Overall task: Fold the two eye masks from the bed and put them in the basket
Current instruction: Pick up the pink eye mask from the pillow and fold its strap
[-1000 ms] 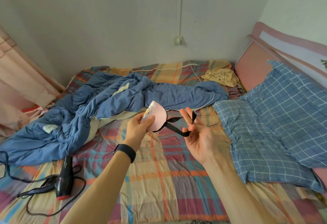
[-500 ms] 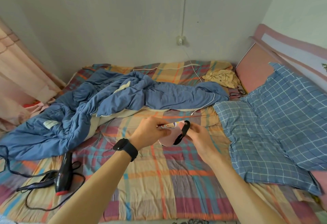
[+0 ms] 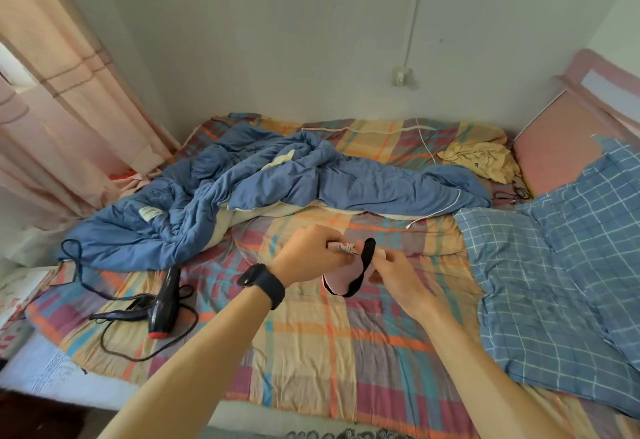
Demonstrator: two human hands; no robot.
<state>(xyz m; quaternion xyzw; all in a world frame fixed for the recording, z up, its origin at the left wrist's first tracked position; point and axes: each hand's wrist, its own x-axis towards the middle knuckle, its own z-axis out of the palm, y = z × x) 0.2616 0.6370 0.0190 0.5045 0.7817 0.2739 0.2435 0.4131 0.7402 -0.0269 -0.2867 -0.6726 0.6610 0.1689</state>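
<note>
A pink eye mask with a black elastic strap hangs folded between my two hands, a little above the plaid sheet in the middle of the bed. My left hand, with a black watch on its wrist, pinches the mask's top edge from the left. My right hand grips the mask and its strap from the right. The strap loops up over the mask between my fingers. I see no second eye mask and no basket.
A crumpled blue duvet lies across the back of the bed. A black hair dryer with its tangled cord rests at the left. Two blue checked pillows fill the right side. A yellow cloth sits by the pink headboard.
The hands came together and dropped lower toward the bed. The mask, held up and stretched by its strap a second ago, is now folded with the strap looped over it.
</note>
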